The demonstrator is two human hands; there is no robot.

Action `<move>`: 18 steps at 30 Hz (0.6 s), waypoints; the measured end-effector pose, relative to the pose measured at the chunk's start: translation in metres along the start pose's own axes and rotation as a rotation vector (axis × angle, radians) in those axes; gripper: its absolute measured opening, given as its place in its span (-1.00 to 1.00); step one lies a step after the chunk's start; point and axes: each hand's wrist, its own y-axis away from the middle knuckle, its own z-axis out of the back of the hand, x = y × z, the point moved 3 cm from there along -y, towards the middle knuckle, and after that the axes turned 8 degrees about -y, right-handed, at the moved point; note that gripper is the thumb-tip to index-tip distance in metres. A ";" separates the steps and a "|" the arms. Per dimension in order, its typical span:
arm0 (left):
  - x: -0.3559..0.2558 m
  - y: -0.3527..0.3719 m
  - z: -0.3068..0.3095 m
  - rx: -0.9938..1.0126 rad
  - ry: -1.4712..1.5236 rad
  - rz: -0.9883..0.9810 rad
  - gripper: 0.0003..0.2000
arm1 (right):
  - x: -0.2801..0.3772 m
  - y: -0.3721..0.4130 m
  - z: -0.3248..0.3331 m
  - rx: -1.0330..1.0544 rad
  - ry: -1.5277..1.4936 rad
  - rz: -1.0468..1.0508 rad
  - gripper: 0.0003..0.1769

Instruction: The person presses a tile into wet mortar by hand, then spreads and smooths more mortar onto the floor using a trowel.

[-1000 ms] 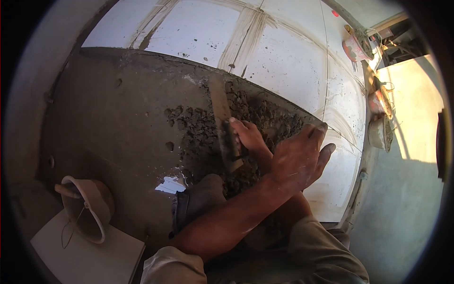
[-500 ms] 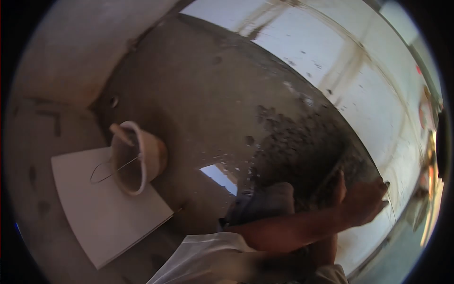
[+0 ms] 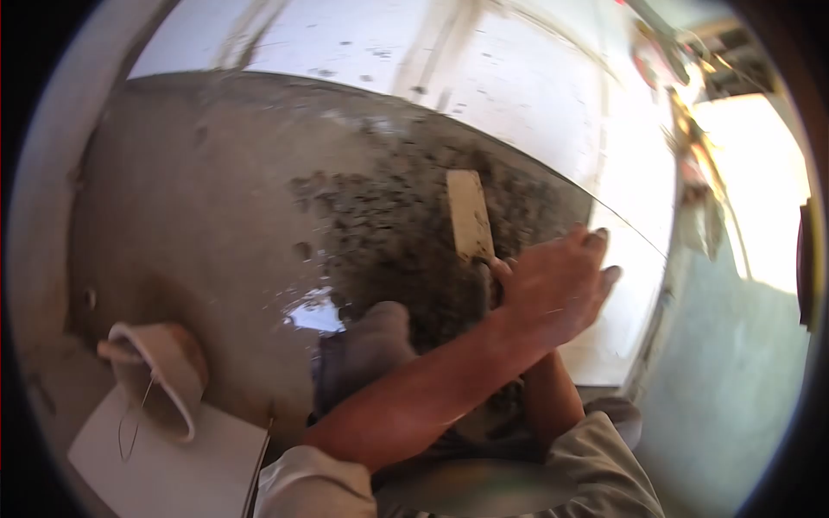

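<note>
My left arm reaches across from the lower left, and my left hand (image 3: pixel 557 281) is over the white tile, its fingers apart and holding nothing visible. Behind that forearm, my right hand (image 3: pixel 499 274) is mostly hidden; its visible fingers are at the handle of a trowel (image 3: pixel 469 214). The flat, pale rectangular blade points away over dark, lumpy wet mortar (image 3: pixel 389 216). Just beyond my left fingers, a thin dark line (image 3: pixel 635 229) crosses the white tile.
White tiled floor (image 3: pixel 527 95) with brown smears borders the grey wet surface (image 3: pixel 199 224). At lower left, a tilted bucket (image 3: pixel 186 367) with a wire handle rests on a white slab (image 3: pixel 186 470). My knee (image 3: pixel 380 332) is beside the mortar. A pale green wall (image 3: pixel 725 363) stands at right.
The view has swung right, shifting the bucket and slab toward the lower left. The trowel blade now shows over the mortar. My left hand appears farther up and left in view.
</note>
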 end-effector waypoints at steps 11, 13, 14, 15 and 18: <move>0.032 -0.006 0.029 -0.177 -0.052 0.095 -0.54 | -0.017 -0.019 0.090 -0.124 0.016 -0.104 -0.54; 0.052 -0.005 0.045 -0.331 0.180 0.150 -0.56 | -0.007 -0.003 0.044 -0.030 0.093 -0.129 -0.57; 0.052 -0.003 0.056 -0.339 0.186 0.210 -0.61 | -0.005 0.008 0.017 0.023 0.154 -0.150 -0.59; 0.050 -0.003 0.066 -0.339 0.200 0.273 -0.66 | -0.023 0.000 -0.007 0.158 0.351 -0.018 -0.55; 0.052 0.001 0.069 -0.347 0.088 0.350 -0.65 | -0.024 0.027 -0.076 0.093 0.439 0.125 -0.52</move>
